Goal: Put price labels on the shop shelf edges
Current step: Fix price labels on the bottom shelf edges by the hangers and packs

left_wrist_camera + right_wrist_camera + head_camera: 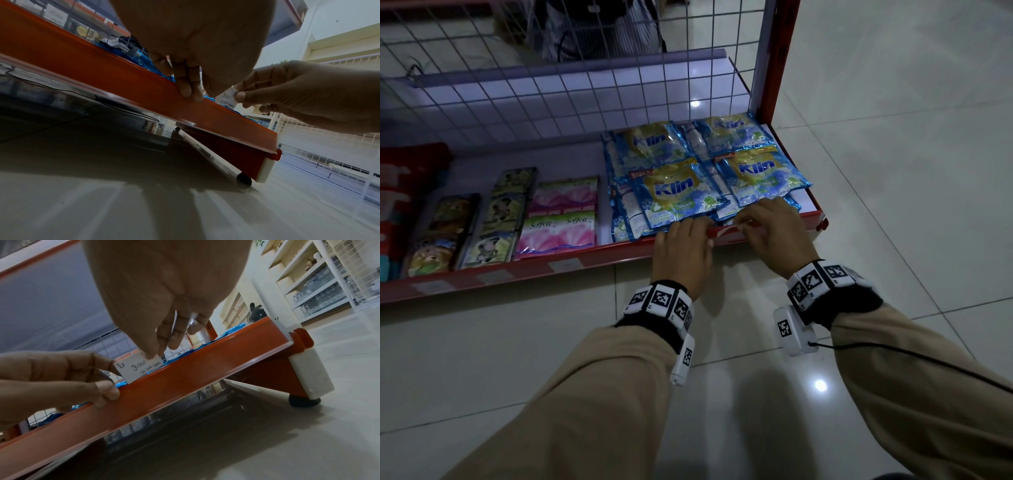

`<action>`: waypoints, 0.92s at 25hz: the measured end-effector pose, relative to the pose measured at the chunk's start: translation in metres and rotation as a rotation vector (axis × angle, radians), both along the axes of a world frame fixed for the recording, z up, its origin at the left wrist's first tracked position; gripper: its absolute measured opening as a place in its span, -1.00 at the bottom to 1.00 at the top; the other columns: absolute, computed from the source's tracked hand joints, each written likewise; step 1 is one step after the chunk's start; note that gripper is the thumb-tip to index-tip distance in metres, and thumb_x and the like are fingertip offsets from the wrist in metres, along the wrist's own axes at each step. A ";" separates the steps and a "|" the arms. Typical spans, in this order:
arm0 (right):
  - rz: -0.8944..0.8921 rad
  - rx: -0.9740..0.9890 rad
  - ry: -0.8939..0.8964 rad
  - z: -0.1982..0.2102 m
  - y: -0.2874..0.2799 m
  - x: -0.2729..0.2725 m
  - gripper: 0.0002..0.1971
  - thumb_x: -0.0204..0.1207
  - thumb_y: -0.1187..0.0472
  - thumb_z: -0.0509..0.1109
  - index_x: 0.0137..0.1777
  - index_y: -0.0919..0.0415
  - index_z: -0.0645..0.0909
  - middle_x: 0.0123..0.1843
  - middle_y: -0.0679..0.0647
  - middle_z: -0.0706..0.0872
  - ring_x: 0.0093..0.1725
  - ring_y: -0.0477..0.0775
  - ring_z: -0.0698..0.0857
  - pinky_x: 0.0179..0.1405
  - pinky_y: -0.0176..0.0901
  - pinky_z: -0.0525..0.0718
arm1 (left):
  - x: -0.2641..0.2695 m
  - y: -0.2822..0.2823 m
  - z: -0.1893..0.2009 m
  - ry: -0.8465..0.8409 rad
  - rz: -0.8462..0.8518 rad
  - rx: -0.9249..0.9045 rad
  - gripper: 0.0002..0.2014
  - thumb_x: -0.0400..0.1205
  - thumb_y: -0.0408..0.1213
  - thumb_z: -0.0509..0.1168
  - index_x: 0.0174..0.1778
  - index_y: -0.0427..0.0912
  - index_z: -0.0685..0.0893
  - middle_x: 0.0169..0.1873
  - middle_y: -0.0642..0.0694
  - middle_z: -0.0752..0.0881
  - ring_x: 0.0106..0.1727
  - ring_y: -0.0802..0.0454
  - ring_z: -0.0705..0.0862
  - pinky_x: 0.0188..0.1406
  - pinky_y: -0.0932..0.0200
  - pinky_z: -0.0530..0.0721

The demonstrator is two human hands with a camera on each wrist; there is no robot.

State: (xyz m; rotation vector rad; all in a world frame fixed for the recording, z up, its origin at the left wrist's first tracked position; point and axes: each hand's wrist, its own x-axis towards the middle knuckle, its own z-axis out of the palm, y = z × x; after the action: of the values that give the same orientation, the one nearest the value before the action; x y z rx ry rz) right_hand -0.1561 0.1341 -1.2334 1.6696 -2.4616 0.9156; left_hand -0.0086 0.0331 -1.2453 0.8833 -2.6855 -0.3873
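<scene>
A white paper price label (139, 368) with "3.000" handwritten on it stands with its lower edge at the top of the red shelf-edge strip (185, 378), below the blue sachets. My right hand (152, 353) pinches the label's right end from above. My left hand (112, 378) has one fingertip at the label's left end and another pressing on the strip's front. In the head view both hands meet at the strip (585, 258): left hand (705, 229), right hand (743, 222), the label (726, 230) a sliver between them. The left wrist view shows the label (226, 97) beside the right hand's fingertips (241, 96).
Blue Klin sachets (681, 192) fill the shelf's right part, with pink Soffell sachets (561, 219) and darker sachets to the left. Pale labels (566, 264) sit in the strip further left. A wire grid (551, 68) backs the shelf; a red post (777, 68) ends it. Tiled floor lies below.
</scene>
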 end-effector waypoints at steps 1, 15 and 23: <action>-0.002 0.008 0.012 0.000 0.000 0.000 -0.90 0.53 0.22 0.40 -0.01 0.12 0.72 -0.02 0.04 0.73 0.04 0.15 0.57 0.05 0.14 0.51 | 0.000 0.000 0.000 -0.002 0.000 0.000 -0.67 0.68 -0.19 0.13 0.38 -0.01 0.44 0.20 -0.02 0.58 0.25 -0.05 0.48 0.22 -0.01 0.34; -0.031 0.046 0.082 -0.003 0.000 0.008 -0.87 0.50 0.23 0.38 0.00 0.10 0.72 -0.04 0.06 0.72 0.05 0.18 0.59 0.07 0.11 0.46 | 0.000 -0.001 -0.005 -0.017 -0.003 -0.024 -0.68 0.70 -0.15 0.11 0.39 0.04 0.44 0.18 -0.04 0.54 0.24 -0.08 0.45 0.17 -0.01 0.32; -0.017 0.231 0.160 -0.003 -0.003 0.002 -0.83 0.52 0.16 0.34 0.07 0.10 0.65 0.07 0.10 0.66 0.11 0.17 0.51 0.02 0.06 0.49 | -0.002 -0.002 -0.006 -0.117 -0.015 -0.145 -0.72 0.66 -0.22 0.15 0.28 0.02 0.55 0.14 -0.07 0.52 0.20 -0.11 0.44 0.18 -0.02 0.34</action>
State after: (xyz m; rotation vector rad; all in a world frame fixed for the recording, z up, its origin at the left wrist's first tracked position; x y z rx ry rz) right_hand -0.1536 0.1313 -1.2369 1.7065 -2.5473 0.4889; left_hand -0.0110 0.0310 -1.2517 0.8680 -2.7860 -0.1458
